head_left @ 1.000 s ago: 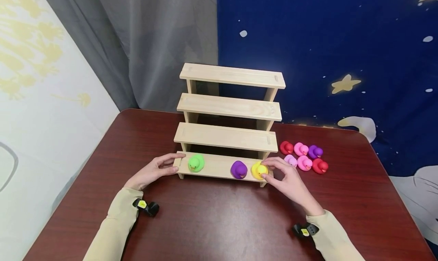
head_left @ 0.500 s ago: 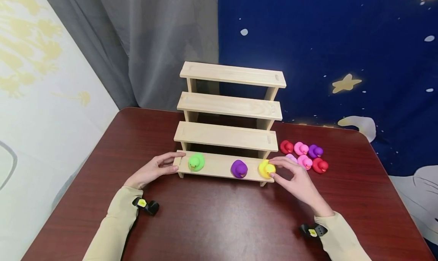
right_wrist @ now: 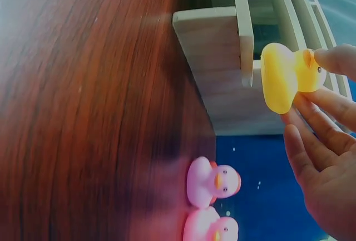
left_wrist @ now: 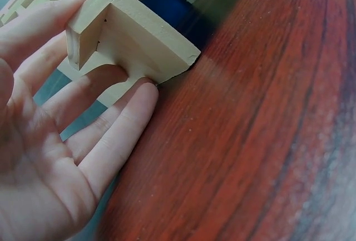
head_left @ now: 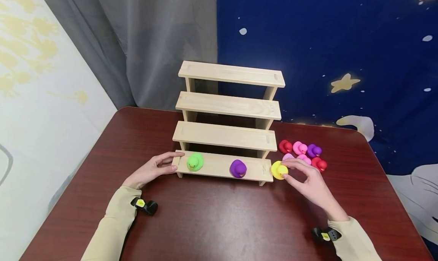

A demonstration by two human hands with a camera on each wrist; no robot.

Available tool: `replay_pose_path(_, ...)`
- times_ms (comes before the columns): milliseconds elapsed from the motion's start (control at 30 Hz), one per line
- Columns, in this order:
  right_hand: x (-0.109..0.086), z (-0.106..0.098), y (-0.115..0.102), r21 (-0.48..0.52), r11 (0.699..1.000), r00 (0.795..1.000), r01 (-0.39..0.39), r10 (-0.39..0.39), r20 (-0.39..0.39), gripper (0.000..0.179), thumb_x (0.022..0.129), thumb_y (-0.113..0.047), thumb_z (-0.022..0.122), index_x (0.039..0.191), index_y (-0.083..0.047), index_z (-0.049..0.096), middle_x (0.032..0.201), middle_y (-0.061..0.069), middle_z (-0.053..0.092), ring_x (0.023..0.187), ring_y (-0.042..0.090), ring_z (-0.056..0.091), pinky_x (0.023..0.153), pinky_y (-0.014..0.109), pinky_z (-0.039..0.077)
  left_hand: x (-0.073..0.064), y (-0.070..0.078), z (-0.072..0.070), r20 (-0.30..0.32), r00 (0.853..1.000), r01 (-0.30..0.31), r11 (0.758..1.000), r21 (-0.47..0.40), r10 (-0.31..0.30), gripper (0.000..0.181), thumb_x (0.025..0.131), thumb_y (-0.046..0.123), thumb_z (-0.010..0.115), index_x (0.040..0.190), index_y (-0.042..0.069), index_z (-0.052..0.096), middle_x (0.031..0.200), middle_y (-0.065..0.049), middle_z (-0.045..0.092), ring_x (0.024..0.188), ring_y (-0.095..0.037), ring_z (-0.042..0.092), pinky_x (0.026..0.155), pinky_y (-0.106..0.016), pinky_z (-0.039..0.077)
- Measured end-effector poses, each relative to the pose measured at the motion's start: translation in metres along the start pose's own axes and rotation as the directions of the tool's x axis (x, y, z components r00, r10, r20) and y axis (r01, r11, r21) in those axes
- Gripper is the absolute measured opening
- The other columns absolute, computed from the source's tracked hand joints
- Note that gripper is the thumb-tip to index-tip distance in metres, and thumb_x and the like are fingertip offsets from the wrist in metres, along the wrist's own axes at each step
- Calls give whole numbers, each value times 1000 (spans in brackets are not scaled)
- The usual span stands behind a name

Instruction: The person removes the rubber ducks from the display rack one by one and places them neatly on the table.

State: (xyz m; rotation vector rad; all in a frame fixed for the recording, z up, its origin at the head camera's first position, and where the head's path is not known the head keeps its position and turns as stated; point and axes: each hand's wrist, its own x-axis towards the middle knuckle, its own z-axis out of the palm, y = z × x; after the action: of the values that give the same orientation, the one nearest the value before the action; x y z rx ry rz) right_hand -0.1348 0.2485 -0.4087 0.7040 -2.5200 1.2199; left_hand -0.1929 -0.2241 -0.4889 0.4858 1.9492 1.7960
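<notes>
A four-tier wooden step shelf (head_left: pixel 224 135) stands on the table. My left hand (head_left: pixel 150 171) holds the left end of its lowest board, with the thumb (left_wrist: pixel 58 15) at the board and other fingers against the side leg (left_wrist: pixel 139 46). On that board sit a green rubber duck (head_left: pixel 195 162) at the left and a purple rubber duck (head_left: pixel 238 168) right of the middle. My right hand (head_left: pixel 309 183) pinches a yellow rubber duck (head_left: pixel 279 170) by its head, just off the board's right end. In the right wrist view the yellow duck (right_wrist: pixel 280 77) hangs apart from the shelf.
Several rubber ducks lie in two rows on the table right of the shelf, among them a red duck (head_left: pixel 319 164), a purple duck (head_left: pixel 314 150) and a pink duck (head_left: pixel 300 147). The dark red table (head_left: pixel 212 219) extends in front. Curtains (head_left: pixel 308 56) hang behind.
My right hand has moved to the right with the yellow duck, from over the lowest board to beyond its right end. My left hand stays at the shelf's left end.
</notes>
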Motion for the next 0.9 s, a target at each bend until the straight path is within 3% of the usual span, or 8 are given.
replay_pose_path(133,-5,-4,7,-25,1000,1000,-6,6,-11,38,69,16,78,104,5,69,103,18,66,101,19,57,90,10,38,0,1,0,-1,1000,2,1000,2,-2,50,95,8,62,143,8,47,135,-16,54,113,-25,59,90,-30,48)
replay_pose_path(433,-23,-8,52,-75,995,998,-65,64,-6,43,72,7,82,111,-6,70,111,6,67,107,5,55,92,9,36,-1,1,0,5,1000,-4,1000,-5,4,50,95,7,62,143,8,46,135,-16,53,113,-25,59,90,-31,49)
replay_pose_path(567,-29,-10,58,-84,992,995,-99,100,5,41,75,1,81,113,-9,70,113,1,66,108,2,54,93,9,35,0,1,0,4,1000,-2,1000,-6,2,51,95,7,62,143,8,46,135,-16,53,113,-25,58,90,-31,49)
replay_pose_path(900,-37,-11,68,-87,986,990,-142,143,6,40,76,1,80,114,-5,70,111,5,66,103,7,57,91,8,35,0,1,0,12,1000,-15,1000,-3,15,50,95,7,62,143,7,46,136,-17,52,113,-26,58,90,-31,49)
